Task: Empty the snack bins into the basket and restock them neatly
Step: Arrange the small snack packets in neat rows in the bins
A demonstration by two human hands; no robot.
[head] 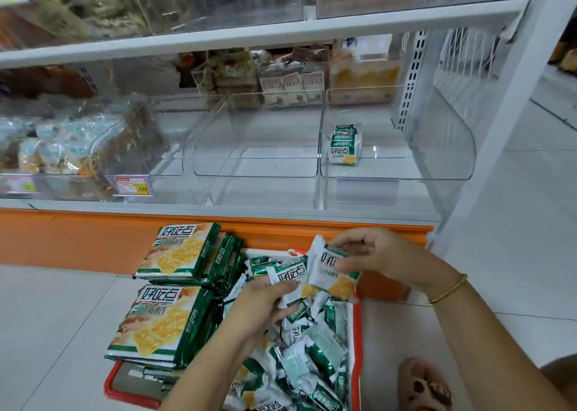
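The left hand curls round a small packet. The right hand pinches a second packet, and the two packets touch edge to edge. Below the fingers is a loose heap of packets in the red basket, whose near end is cut off. Flat large packs overhang its left rim. Bare floor tile lies to the right. Beyond the fingertips is the orange shelf lip, then a clear bin holding a short stack. The far-left bins are blurred.
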